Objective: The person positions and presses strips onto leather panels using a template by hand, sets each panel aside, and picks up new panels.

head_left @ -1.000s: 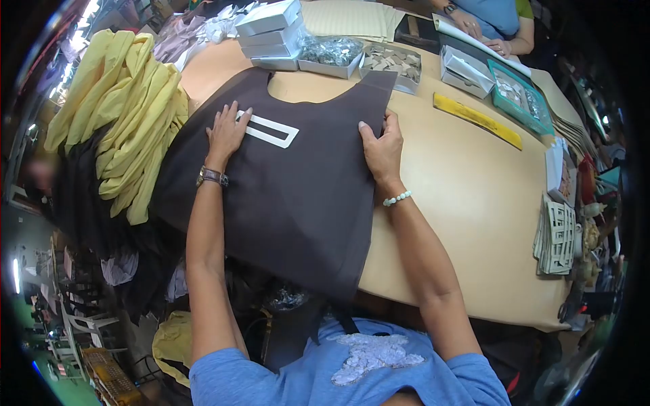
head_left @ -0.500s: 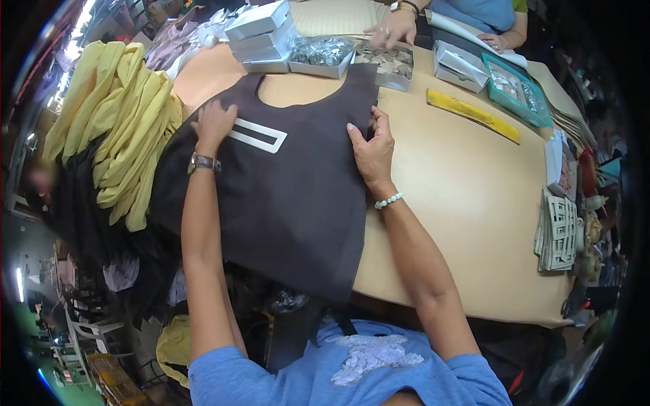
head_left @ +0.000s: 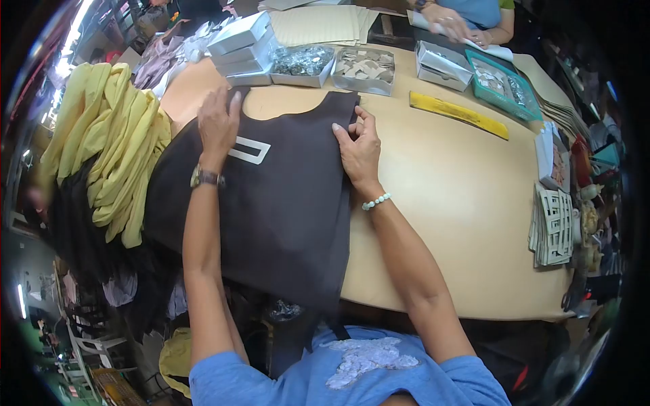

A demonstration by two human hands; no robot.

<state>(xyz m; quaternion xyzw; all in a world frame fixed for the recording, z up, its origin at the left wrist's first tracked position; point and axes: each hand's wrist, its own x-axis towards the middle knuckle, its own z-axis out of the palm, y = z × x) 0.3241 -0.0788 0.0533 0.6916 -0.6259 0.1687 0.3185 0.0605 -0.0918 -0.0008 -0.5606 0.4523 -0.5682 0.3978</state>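
Observation:
A dark brown garment piece (head_left: 271, 203) with a scooped neckline lies over the table's left part and hangs past its near edge. A white rectangular placket-shaped strip (head_left: 252, 150) is on its chest, partly covered by my left hand (head_left: 218, 128). That hand is open, its fingers stretched over the cloth near the left shoulder. At the right edge, below the right shoulder end, my right hand (head_left: 361, 155) has its thumb on top of the cloth and its fingers curled round the edge. Its fingertips are partly hidden.
Yellow cloth (head_left: 112, 149) is heaped at left. Along the back stand white boxes (head_left: 240, 44), a box of small beige pieces (head_left: 365, 68) and a teal basket (head_left: 504, 84). A yellow ruler (head_left: 457, 115) lies on the table (head_left: 440, 223); cut-out templates (head_left: 555, 227) sit at right. A co-worker's hand (head_left: 447, 24) is opposite.
My left hand has moved up towards the left shoulder. The garment's right shoulder end has come nearer to me. The co-worker's hand has left the box of beige pieces and moved right. The view has shifted slightly.

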